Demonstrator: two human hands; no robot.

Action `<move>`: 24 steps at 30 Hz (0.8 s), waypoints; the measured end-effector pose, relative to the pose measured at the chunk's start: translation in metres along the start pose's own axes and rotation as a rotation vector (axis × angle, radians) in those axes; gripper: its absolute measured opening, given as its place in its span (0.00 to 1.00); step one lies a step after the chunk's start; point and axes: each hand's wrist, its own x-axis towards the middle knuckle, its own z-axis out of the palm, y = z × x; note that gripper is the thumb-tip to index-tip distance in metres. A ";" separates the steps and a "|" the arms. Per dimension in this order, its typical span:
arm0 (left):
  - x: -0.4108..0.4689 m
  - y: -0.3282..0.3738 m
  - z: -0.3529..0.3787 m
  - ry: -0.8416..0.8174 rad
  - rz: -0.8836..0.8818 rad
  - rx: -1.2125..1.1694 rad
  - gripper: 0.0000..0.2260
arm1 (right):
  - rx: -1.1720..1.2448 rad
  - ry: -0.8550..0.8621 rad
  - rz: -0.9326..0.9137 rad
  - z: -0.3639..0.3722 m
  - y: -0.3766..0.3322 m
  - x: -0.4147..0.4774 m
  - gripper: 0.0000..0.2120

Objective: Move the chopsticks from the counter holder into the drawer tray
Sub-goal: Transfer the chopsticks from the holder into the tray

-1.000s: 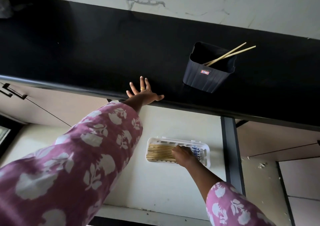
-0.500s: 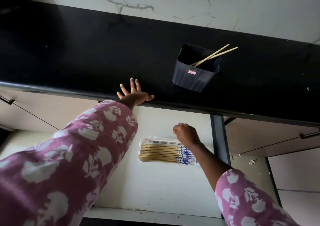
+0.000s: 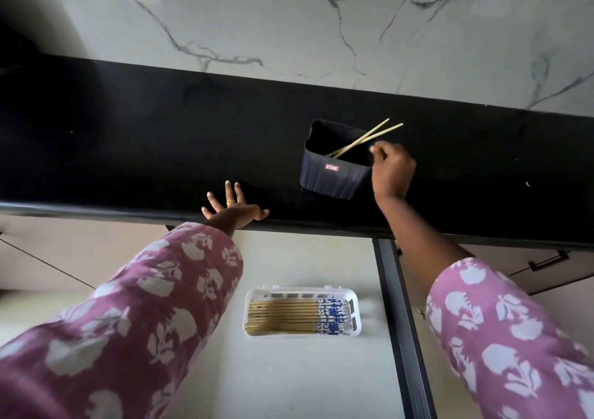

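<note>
We see the left hand (image 3: 233, 208) spread flat and released on the edge of the black stone counter (image 3: 128, 148), likely for balance. The right hand (image 3: 392, 171), fingers curled but grasping nothing, hovers just beside two pale wooden chopsticks (image 3: 369, 137) leaning out of the black ribbed plastic holder (image 3: 331, 174), seemingly poised to pinch them. The blue-tipped chopsticks (image 3: 289, 317) lie flat in the white slotted drawer tray (image 3: 355, 319) below.

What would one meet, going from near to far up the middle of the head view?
White slotted plastic tray of wooden chopsticks → left hand resting on the edge of the black counter → dark ribbed plastic holder → white grey-veined marble wall.
</note>
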 end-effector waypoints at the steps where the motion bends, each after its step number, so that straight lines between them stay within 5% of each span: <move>1: 0.000 0.000 -0.001 0.008 0.001 0.014 0.37 | 0.009 0.013 0.091 0.001 0.001 0.014 0.10; 13: 0.003 0.005 -0.002 0.008 -0.017 0.020 0.37 | 0.537 0.011 0.857 0.034 0.026 0.085 0.16; 19: 0.003 0.008 -0.007 0.021 -0.004 0.035 0.38 | 0.652 -0.018 0.879 0.043 0.020 0.091 0.07; 24: 0.003 0.003 -0.007 0.024 -0.017 0.050 0.39 | 0.657 0.043 0.844 0.042 0.010 0.088 0.11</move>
